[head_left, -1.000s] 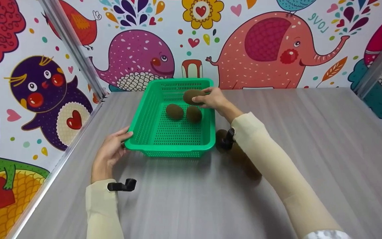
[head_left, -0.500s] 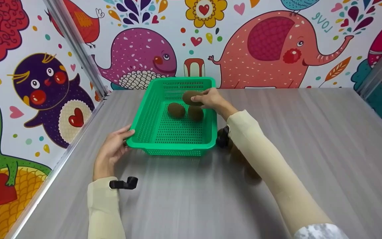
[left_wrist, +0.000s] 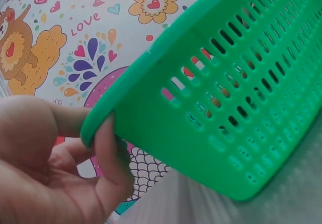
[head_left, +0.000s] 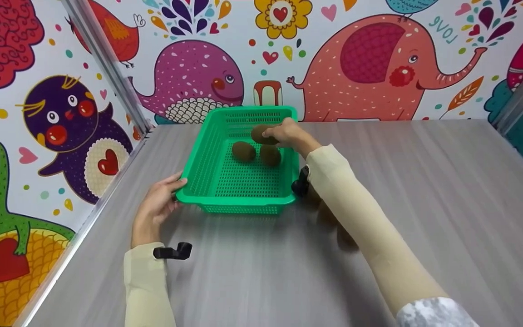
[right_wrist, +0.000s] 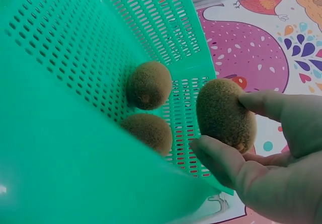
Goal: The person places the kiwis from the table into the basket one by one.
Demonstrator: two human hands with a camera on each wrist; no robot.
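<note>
My left hand pinches the near left corner of a green plastic basket; in the left wrist view, thumb and fingers grip its rim. Over the far right part of the basket, my right hand holds a brown fuzzy kiwi. The right wrist view shows this kiwi between thumb and fingers, above the rim. Two more kiwis, one on the left and one on the right, lie on the basket floor below it.
Several kiwis lie on the grey table right of the basket, partly hidden by my right sleeve. A wall with cartoon animals stands close behind the basket. A metal-framed side panel rises on the left.
The view has shifted slightly. My right hand stays over the basket with the kiwi, and its forearm has swung a little leftward. The left hand keeps its hold on the rim.
</note>
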